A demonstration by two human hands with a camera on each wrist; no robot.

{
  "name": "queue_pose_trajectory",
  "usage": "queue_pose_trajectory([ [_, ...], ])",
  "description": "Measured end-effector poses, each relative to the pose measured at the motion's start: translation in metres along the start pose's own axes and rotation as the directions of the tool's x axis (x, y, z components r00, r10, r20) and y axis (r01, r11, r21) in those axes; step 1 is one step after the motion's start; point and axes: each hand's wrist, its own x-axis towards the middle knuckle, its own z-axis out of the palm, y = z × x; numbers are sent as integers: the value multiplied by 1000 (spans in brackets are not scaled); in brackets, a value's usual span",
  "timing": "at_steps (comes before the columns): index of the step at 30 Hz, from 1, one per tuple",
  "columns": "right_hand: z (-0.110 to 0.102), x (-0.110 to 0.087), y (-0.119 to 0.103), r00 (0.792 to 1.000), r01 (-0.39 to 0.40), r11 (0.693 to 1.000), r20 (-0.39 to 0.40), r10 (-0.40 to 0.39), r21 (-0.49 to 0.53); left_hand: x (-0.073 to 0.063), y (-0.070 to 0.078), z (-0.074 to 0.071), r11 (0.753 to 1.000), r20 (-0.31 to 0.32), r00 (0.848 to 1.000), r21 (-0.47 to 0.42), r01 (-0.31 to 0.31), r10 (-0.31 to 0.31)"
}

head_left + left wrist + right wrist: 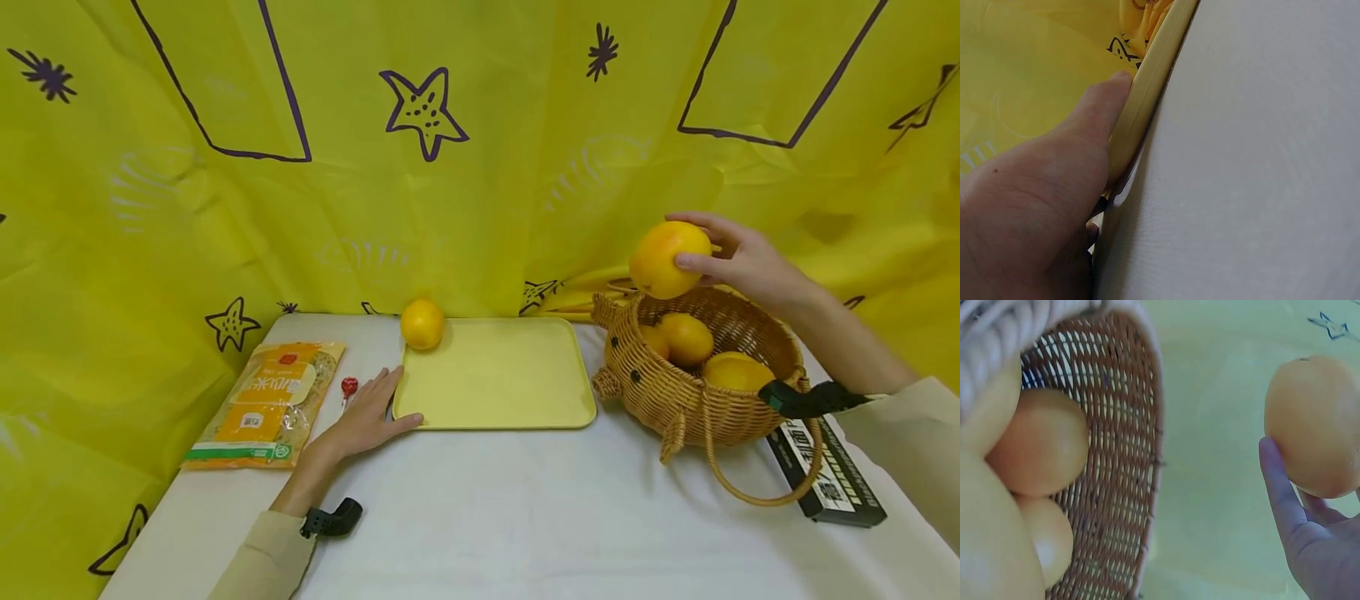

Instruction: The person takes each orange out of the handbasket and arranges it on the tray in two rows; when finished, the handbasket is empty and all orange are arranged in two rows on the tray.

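Note:
My right hand (750, 258) holds a large, smooth yellow-orange fruit (667, 258) above the wicker basket (660, 400), thumb on one side and fingers on the other. In the right wrist view the fruit (1313, 428) looks slightly oval, with a small stem scar on top. Several more yellow-orange fruits (686, 339) lie inside the basket. At the left, my left hand (367, 417) rests spread against the near-left corner of a pale yellow tray (495, 375). Its thumb touches the tray rim (1141, 106). An orange (422, 324) sits at the tray's far-left corner.
An orange-and-clear bag of grain (262, 404) lies on the white table at the left. A red-wrapped lollipop (348, 387) is between it and the tray. Beside the basket is a black box (840, 475), partly hidden. A yellow patterned cloth (480, 208) hangs behind.

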Motion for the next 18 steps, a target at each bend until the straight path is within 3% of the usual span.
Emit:
queue_pose_trajectory([
  [7,19,0,-7,999,11,1000,50,-13,25,1,-1,2,1000,14,1000,-6,-1,1],
  [11,32,-3,-13,994,21,989,102,-36,149,1,-2,2,1000,17,1000,-8,5,-4],
  [15,47,-3,-21,974,38,959,203,-98,281,1,-2,1,1000,15,1000,-16,10,-10],
  [18,59,-4,-24,955,45,949,264,-132,311,1,-2,1,1000,10,1000,-15,5,-5],
])
